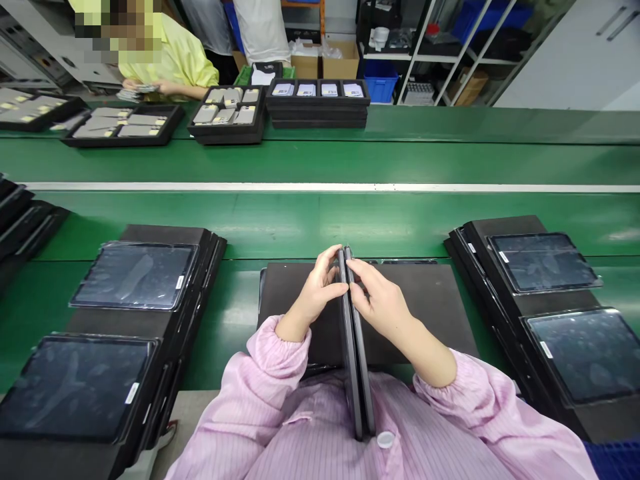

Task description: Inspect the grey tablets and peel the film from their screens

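Observation:
Two thin, dark slabs that look like tablets stand on edge, side by side, in front of my body. My left hand (317, 287) closes on the top far corner of the left tablet (349, 353), thumb on the near side. On the other one, the right tablet (364, 373), my right hand (381, 297) grips the same end with its fingers along the outer face. Only their narrow edges face me, so their screens are hidden. Beneath lies a flat black sheet (425, 300) on the green bench, with glossy edges showing under its far side.
To the left, a stack of black trays (190, 320) bears two film-covered tablets (140, 275); another stack (480, 293) with two tablets (545, 261) stands at right. Across the green conveyor (320, 160), black trays (227, 137) hold pale parts. A person in yellow (183, 57) works there.

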`<state>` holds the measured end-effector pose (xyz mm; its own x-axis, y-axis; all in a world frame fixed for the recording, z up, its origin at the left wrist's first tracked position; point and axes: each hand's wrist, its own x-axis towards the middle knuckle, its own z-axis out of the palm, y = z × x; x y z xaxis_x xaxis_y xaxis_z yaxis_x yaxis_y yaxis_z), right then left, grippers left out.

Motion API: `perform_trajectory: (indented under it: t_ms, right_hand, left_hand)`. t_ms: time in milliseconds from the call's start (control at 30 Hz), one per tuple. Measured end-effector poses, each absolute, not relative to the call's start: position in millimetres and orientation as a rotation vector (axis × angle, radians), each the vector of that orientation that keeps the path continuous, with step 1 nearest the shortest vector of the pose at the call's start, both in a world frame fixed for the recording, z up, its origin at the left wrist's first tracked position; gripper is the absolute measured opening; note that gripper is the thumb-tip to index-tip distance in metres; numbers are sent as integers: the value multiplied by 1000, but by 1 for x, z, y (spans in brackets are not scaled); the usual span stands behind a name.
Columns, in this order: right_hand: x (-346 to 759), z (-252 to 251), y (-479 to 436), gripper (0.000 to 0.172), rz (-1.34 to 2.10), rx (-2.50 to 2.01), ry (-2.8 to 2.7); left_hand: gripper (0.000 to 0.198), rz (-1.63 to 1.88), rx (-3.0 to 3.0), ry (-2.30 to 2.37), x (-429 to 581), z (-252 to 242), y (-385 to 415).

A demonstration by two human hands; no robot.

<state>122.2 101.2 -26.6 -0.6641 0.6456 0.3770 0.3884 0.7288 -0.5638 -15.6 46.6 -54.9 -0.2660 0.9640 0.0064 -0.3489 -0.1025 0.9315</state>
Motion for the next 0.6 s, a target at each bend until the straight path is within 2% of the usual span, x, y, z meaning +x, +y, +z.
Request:
perform_trajectory:
  t_ms: [233,600]
  right_hand:
    - [122,-24,101,36,459,-751,-2379]
    - [122,-24,99,39,435,-841,-2426]
  left_hand:
    - [68,1585,825,1084,-14,-53,49]
    - [68,1585,847,1094,-14,-53,50]
